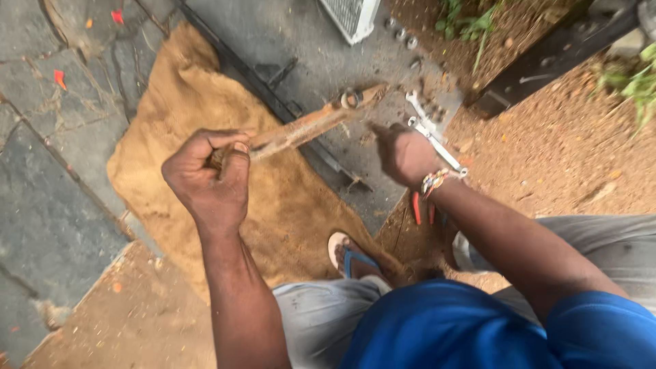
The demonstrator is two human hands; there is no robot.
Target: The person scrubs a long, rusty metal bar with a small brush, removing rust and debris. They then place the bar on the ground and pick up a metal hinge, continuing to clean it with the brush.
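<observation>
Left hand [208, 174] clenched around the near end of a long rusty brown metal bar [307, 125], gripping it tight; bar runs up and to the right, raised at an angle over the tan burlap sack [178, 116] spread on the grey stone paving [48, 205]. Small metal ring [350, 98] sits near the bar's far end. Right hand [404, 154] down by the bar's middle, fingers pointing at the ground; can't tell if it's closed on anything. Silver open-ended spanner [437, 143] lies just beyond the right hand, on a grey metal sheet [328, 41]. Red-handled pliers [417, 207] on the dirt under the right wrist. Sandalled foot [352, 256] resting on the sack's edge.
</observation>
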